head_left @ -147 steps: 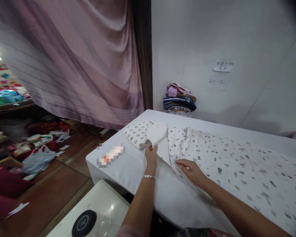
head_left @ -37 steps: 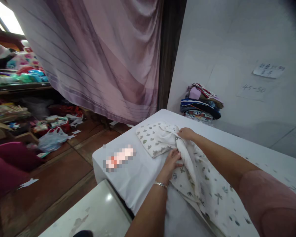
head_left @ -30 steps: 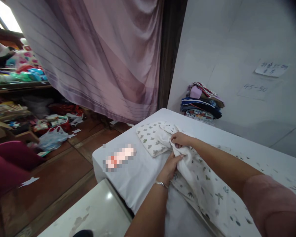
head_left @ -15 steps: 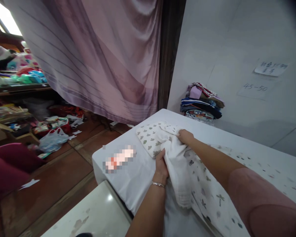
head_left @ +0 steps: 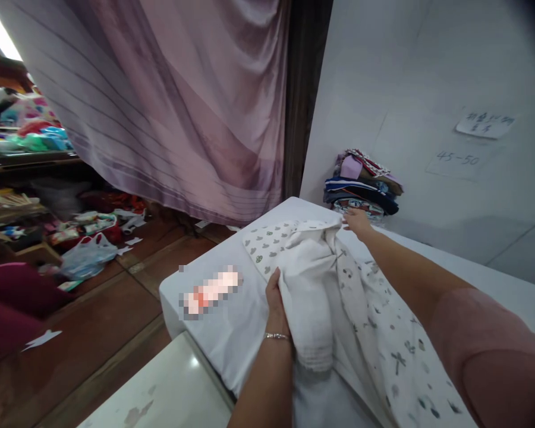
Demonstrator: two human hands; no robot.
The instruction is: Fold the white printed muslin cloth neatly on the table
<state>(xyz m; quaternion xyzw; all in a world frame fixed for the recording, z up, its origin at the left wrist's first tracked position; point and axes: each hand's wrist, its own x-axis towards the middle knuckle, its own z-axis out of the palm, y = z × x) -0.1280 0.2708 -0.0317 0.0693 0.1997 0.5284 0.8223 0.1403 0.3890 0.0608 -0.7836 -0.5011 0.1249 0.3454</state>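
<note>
A white muslin cloth [head_left: 378, 333] printed with small green and dark motifs lies bunched on the white-covered table [head_left: 245, 339]. Its plain white side shows in a loose fold near the middle. My left hand [head_left: 279, 306], with a bracelet at the wrist, grips the fold's left edge; the thumb is visible and the other fingers are hidden under the cloth. Farther out, my right hand [head_left: 356, 221] is closed on a lifted edge of the same cloth, pulling it into a peak. A flat part with small mushroom-like or cloud-like prints rests on the table beyond the left hand.
A blurred-out item [head_left: 211, 291] lies on the table's left part. Folded clothes [head_left: 361, 181] are stacked against the wall at the back. A pink curtain [head_left: 205, 107] hangs behind. At lower left stands a pale glossy surface [head_left: 160, 380]; bags and boxes clutter the floor.
My right hand has moved away and to the right, drawing the cloth's edge up and out. My left hand has shifted slightly left and stays on the fold.
</note>
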